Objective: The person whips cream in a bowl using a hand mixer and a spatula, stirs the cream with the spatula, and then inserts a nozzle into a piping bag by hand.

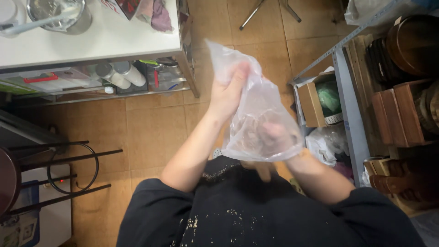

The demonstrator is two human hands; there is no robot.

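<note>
**Clear plastic bag held in both hands above tiled floor**

Risk assessment: the clear plastic bag [256, 114] is judged liable to slip or tear. It is thin and crumpled, and it is gripped at one upper edge only, so a sideways pull from the hand inside could split the film or strip it from the fingers. Anything dropped would land on the tan tiled floor [151, 128] directly beneath the bag. The frame is slightly blurred around the lower part of the bag, so fine detail there is not confirmed.

Left hand [226, 93]: closed around the bag's upper left edge, fingers folded over bunched film, pinching it firmly. Nothing else is touched by it.

Right hand [274, 137]: seen only through the film, pushed up into the bag from below. It appears loosely curled (how far the fingers are spread cannot be told through the plastic). Whether anything is held inside cannot be told either.

Position of the bag: held in the air in front of the person's dark speckled top [256, 210], which lies just below it. To the left of the bag stands a white worktable [105, 41] with a cluttered lower shelf. To the right of the bag, a grey metal rack [352, 114] carries wooden boxes, with an open cardboard box [313, 103] near its foot. Well left of the bag, a black wire stool frame [68, 164] is noted.
</note>
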